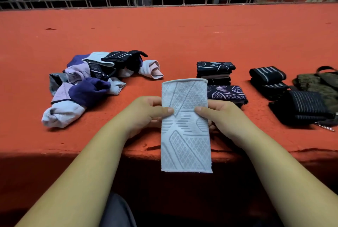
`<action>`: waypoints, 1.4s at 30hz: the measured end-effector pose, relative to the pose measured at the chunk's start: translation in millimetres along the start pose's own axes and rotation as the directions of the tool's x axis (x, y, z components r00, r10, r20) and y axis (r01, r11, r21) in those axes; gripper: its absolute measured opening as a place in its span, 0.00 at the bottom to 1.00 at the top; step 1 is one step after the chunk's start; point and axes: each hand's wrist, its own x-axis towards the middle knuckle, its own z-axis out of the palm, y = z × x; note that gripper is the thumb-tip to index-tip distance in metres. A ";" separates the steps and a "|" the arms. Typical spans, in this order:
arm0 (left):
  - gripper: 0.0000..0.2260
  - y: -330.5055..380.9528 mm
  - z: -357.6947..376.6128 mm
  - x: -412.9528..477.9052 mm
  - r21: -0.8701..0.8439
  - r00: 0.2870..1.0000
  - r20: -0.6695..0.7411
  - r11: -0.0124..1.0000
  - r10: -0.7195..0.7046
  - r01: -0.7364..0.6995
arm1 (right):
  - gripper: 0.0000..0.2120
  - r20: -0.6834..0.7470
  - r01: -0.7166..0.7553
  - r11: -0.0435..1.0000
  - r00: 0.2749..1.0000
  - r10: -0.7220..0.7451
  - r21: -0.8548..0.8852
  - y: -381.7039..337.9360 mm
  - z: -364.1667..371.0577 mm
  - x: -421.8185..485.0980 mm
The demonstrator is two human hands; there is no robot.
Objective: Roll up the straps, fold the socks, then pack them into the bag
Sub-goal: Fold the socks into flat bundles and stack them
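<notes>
A light grey patterned sock (185,135) is stretched flat and upright in front of me, over the front edge of the red surface. My left hand (148,113) pinches its left edge and my right hand (217,113) pinches its right edge, thumbs on top at mid-height. A loose pile of unfolded socks (87,84) in purple, pink, grey and black lies at the left. Two stacks of folded dark socks (215,71) (226,95) sit just behind the held sock. Rolled black striped straps (267,76) lie to the right, beside an olive bag (321,84).
The red carpeted platform (164,31) stretches far back to a metal truss rail (164,1). Another black striped strap (301,106) lies by the bag, with a metal clip (324,127) near it. The platform's front edge (73,151) drops off just below my hands.
</notes>
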 end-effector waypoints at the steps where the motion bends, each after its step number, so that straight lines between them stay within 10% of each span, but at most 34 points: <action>1: 0.14 0.1 -0.1 -0.5 -0.018 1.000 -0.008 1.000 0.015 -0.015 | 0.09 0.003 -0.002 1.000 1.000 0.002 0.017 -0.2 0.2 0.0; 19: 0.12 3.2 -0.7 4.9 -0.236 0.999 -0.049 0.972 -0.020 0.007 | 0.20 0.001 -0.014 0.977 1.000 0.014 0.211 4.1 -7.0 4.5; 32: 0.14 7.2 5.5 5.8 -0.290 0.995 0.006 0.952 -0.103 0.100 | 0.05 0.063 0.051 0.989 0.996 -0.061 0.139 8.8 -9.5 4.0; 42: 0.20 3.9 9.1 -0.5 -0.066 1.000 -0.010 0.998 -0.006 0.006 | 0.30 0.011 0.079 0.988 0.997 -0.081 0.130 9.6 -4.5 5.6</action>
